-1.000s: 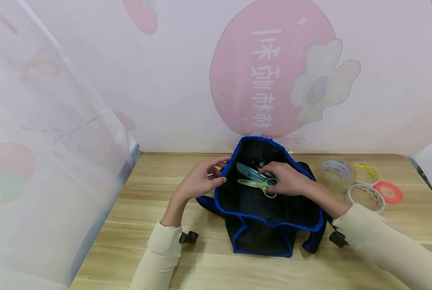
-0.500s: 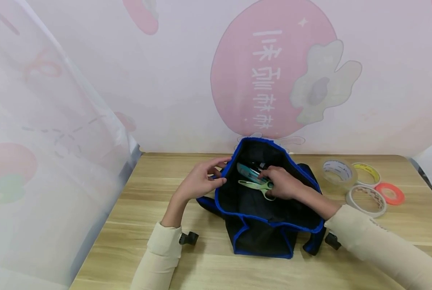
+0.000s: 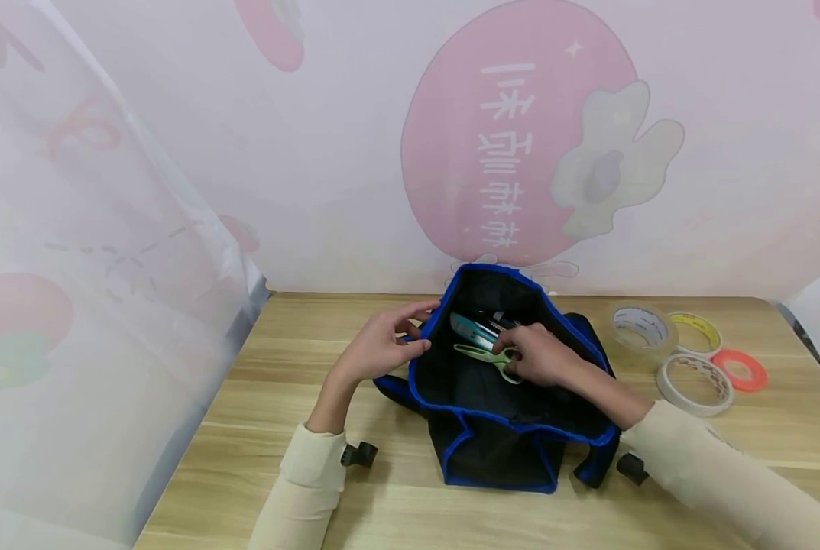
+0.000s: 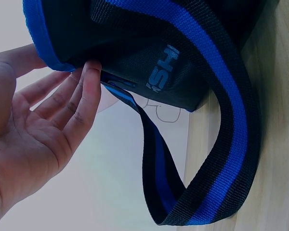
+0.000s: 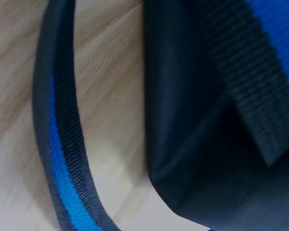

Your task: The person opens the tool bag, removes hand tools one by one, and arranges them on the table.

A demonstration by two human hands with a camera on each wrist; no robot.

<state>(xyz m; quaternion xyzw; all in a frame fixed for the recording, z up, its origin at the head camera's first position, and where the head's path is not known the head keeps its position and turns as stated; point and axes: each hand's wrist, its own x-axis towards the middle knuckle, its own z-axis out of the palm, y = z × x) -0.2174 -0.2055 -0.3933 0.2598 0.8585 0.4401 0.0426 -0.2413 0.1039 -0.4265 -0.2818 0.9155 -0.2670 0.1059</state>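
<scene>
A black tool bag (image 3: 499,451) with blue edging stands on the table with its mouth wide. My left hand (image 3: 382,344) holds its left rim between thumb and fingers; in the left wrist view the fingers (image 4: 84,96) lie along the outside. Inside the bag, my right hand (image 3: 540,355) pinches the handle end of pale green scissors (image 3: 474,352). A teal cutter-like tool (image 3: 470,328) lies just behind them, with dark items (image 3: 500,319) partly hidden by the hand. The right wrist view shows only the bag's dark side (image 5: 183,120) and straps, no hand.
On the table (image 3: 279,344), right of the bag, lie a clear tape roll (image 3: 664,336), a yellow-lined roll (image 3: 711,332), a white roll (image 3: 667,386) and a red roll (image 3: 759,374). A strap loop (image 4: 236,125) hangs at the bag's left side. A printed curtain (image 3: 327,191) stands behind.
My right hand has shifted slightly down and in at the scissors, covering less of the tools behind. My left hand keeps its place on the rim.
</scene>
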